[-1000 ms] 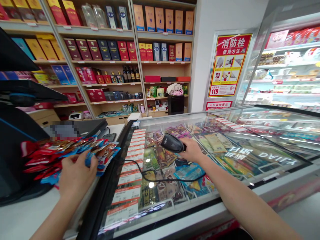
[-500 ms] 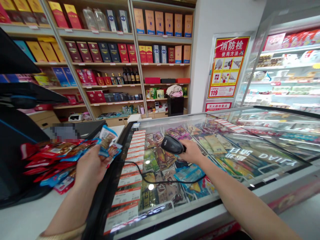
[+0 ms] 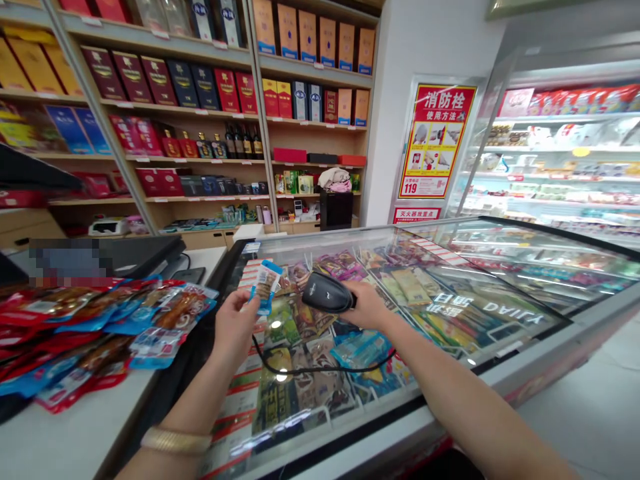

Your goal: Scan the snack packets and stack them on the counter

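Note:
My left hand [image 3: 236, 325] pinches a small blue-edged snack packet [image 3: 266, 287] upright above the left side of the glass-topped freezer [image 3: 400, 413]. Just right of it, my right hand [image 3: 367, 307] is wrapped round the handle of a black barcode scanner [image 3: 327, 293], whose head points left toward the packet. A black cable [image 3: 320, 369] loops over the glass below both hands. On the white counter at the left lies a spread pile of red and blue snack packets [image 3: 100, 333].
Wrapped frozen goods show under the glass. A dark phone [image 3: 190, 274] rests behind the packet pile, near a dark screen device [image 3: 150, 257]. Shelves of boxes and bottles [image 3: 200, 113] stand behind; a lit display cooler [image 3: 565, 147] is at the right.
My left hand has moved right from the pile, carrying one packet to the front of the scanner. The view has shifted, and more of the pile and counter shows.

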The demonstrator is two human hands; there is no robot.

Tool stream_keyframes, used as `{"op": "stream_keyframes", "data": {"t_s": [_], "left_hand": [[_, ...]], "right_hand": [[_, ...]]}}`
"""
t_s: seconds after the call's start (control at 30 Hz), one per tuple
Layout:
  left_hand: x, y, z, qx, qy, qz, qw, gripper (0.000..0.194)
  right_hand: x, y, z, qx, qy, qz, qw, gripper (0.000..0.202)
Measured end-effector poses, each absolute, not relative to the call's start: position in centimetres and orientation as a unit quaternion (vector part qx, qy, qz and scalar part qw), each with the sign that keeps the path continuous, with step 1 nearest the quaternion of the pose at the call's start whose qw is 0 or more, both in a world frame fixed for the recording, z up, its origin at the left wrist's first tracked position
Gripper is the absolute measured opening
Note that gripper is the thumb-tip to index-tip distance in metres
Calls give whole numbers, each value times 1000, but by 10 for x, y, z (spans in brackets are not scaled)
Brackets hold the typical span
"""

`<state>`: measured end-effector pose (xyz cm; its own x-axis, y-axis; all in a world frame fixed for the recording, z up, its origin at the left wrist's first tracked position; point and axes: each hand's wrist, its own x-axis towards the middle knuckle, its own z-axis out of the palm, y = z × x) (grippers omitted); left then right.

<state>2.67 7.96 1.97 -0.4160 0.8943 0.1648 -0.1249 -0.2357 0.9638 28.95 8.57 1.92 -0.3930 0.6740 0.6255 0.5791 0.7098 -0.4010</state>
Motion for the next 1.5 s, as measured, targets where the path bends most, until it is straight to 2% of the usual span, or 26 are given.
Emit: {"op": "stream_keyframes", "data": {"t_s": [0.37, 0.9, 1.1, 1.27, 1.37, 1.43, 1.5], "left_hand": [[35, 74, 15, 458, 505, 627, 376, 37], [34, 74, 15, 453, 507, 624, 386, 36], [34, 75, 13, 423, 509, 623, 416, 38], [45, 68, 10, 365, 480, 555, 573, 32], [58, 60, 9, 419, 423, 485, 640, 28], [65, 57, 6, 495, 385, 445, 640, 34], [69, 56, 0, 581, 375, 437, 575, 47]], "right_hand": [[284, 81, 22, -391, -843, 84, 361, 28], [285, 83, 19, -403, -837, 67, 364, 24], [290, 87, 19, -420, -817, 53, 392, 20], [306, 94, 21, -464, -754, 15, 465, 15], [315, 97, 22, -479, -719, -7, 504, 19], [318, 98, 23, -484, -710, -8, 512, 23], [319, 98, 22, -487, -706, -12, 514, 24]]}}
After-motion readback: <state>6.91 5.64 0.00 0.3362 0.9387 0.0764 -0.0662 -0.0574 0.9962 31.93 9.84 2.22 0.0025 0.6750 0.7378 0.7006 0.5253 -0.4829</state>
